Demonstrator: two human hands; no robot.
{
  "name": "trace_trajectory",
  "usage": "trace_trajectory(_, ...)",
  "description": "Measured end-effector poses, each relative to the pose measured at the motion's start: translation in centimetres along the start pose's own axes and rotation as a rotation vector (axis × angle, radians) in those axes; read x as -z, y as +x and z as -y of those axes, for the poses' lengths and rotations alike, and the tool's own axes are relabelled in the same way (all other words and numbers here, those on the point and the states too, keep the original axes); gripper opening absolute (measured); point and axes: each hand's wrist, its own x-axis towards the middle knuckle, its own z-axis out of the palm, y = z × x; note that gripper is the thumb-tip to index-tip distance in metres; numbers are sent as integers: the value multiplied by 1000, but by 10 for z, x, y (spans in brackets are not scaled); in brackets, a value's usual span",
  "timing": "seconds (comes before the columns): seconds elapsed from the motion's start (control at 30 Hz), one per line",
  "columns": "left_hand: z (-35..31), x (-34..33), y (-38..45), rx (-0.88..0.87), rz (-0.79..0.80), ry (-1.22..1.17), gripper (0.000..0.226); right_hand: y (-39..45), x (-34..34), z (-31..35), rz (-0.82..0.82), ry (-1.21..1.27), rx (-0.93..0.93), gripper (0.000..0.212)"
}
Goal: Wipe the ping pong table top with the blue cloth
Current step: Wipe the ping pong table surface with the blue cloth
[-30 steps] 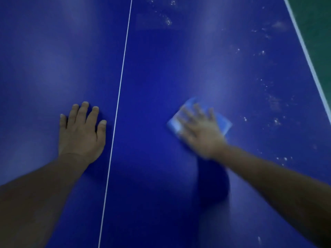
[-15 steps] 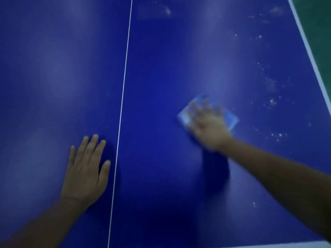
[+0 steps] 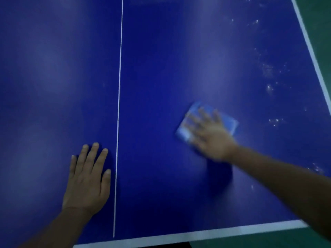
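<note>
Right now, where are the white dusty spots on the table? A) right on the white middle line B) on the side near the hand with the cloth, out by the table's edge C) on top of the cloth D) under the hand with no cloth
B: the white specks lie scattered beyond the right hand and blue cloth, toward the table's side edge.

right hand (image 3: 211, 135) motion-blurred, blue cloth (image 3: 227, 120) mostly hidden beneath it, both forearms cut off by frame edge
</note>
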Motion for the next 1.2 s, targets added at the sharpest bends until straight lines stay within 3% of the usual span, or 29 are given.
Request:
trace_trajectory(0.1,-1,1,-1,-2,-7,-1,59,32,17,-79,24,72,-621,68)
trace_trajectory(0.13,-1,1,-1,-4,-9,0,59,43,21,-83,2,135,-734,65)
trace_trajectory(0.2,-1,1,-1,-7,-10,-5,59,67,21,-53,-18,169,-742,60)
trace_trajectory(0.27,-1,1,-2,-7,-12,-14,59,76,9,9,-18,96,-469,62)
trace_trajectory(0.37,1,0,-2,-1,-10,-22,60,18,-18,119,-10,4,256,52)
trace_trajectory(0.43,1,0,-2,1,-13,-30,61,-37,-26,135,48,22,627,44)
trace_trajectory(0.5,1,0,-3,3,-13,-32,62,-55,-18,102,76,-13,728,43)
trace_trajectory(0.57,1,0,-3,4,-14,-32,62,-45,-8,62,37,-84,478,48)
trace_trajectory(0.67,1,1,-3,5,-16,-38,64,-19,5,23,-10,27,-259,56)
trace_trajectory(0.73,-1,3,-3,3,-9,-39,65,-4,7,48,-49,114,-664,54)
trace_trajectory(0.77,-1,3,-4,4,-8,-39,65,-1,0,76,-57,79,-732,54)
trace_trajectory(0.8,-1,4,-4,6,-7,-39,65,-3,-10,110,-85,29,-677,55)
trace_trajectory(0.9,0,4,-3,6,-3,-40,64,-62,-39,217,-60,84,-140,49)
trace_trajectory(0.97,0,3,-3,1,-12,-40,63,-111,-43,213,-33,106,-46,48)
trace_trajectory(1.03,-1,3,-3,0,-17,-32,63,-144,-40,159,-69,66,-338,51)
trace_trajectory(1.13,-2,3,-3,-3,-14,-14,65,-174,-27,72,-76,168,-1092,54)
trace_trajectory(1.2,-1,2,-3,-1,-12,-8,65,-158,-16,57,-141,295,-1433,56)
